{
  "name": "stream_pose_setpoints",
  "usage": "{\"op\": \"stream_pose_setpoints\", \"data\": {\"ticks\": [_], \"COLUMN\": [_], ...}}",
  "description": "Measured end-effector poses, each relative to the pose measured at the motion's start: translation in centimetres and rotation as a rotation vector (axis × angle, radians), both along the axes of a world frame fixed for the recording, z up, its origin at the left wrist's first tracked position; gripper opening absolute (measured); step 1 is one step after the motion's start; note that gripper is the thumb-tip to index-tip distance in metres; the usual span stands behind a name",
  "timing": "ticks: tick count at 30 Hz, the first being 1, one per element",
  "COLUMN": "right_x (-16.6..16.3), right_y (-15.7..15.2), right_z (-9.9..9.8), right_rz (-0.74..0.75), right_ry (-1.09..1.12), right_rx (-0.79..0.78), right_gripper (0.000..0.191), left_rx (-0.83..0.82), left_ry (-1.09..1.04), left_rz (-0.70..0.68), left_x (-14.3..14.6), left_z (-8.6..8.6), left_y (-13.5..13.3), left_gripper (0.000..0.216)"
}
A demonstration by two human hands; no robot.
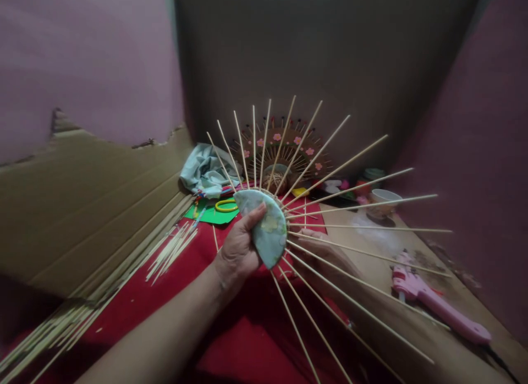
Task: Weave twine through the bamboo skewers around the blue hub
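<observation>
Half-disc, pale blue, splayed sticks

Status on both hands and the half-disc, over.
Left hand gripping half-disc. Sticks fanned from curved edge, partly screening right hand; right grip unclear. Glue gun lies right.

Tilted pale-blue semicircular panel, thin sticks fanning outward
</observation>
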State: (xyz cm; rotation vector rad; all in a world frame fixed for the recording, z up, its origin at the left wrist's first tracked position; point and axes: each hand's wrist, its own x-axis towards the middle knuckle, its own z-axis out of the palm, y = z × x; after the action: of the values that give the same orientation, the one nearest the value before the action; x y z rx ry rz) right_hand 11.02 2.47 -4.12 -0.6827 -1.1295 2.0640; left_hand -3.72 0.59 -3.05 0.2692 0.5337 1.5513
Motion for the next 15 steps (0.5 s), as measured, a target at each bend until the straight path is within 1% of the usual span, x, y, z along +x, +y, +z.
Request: {"op": "stream_pose_setpoints", "data": {"ticks": [4, 7, 12, 15], "right_x": [0.2, 0.3, 1.7, 3.0], "right_y": [-0.1, 0.1, 0.9, 1.3], "right_z": [0.4, 0.5, 0.4, 1.0], "right_rz": [-0.055, -0.072, -0.006, -0.051], "right_ry": [-0.101, -0.160, -0.119, -0.063], "right_rx": [0.034, 0.018, 0.073, 0.018], "right_gripper": [0.026, 0.027, 0.020, 0.018], "left_rx": [-0.011, -0.029, 0.002, 0.023], "left_ry": [0.034, 0.072, 0.094, 0.089], "left_rz": [0.079, 0.093, 0.155, 0.190], "left_x": [-0.1, -0.5, -1.3, -1.7], "left_z": [0.2, 0.4, 0.8, 0.9], "left_y": [0.1, 0.1, 0.5, 1.0], "left_gripper": [0.010, 0.014, 0.020, 0.023]}}
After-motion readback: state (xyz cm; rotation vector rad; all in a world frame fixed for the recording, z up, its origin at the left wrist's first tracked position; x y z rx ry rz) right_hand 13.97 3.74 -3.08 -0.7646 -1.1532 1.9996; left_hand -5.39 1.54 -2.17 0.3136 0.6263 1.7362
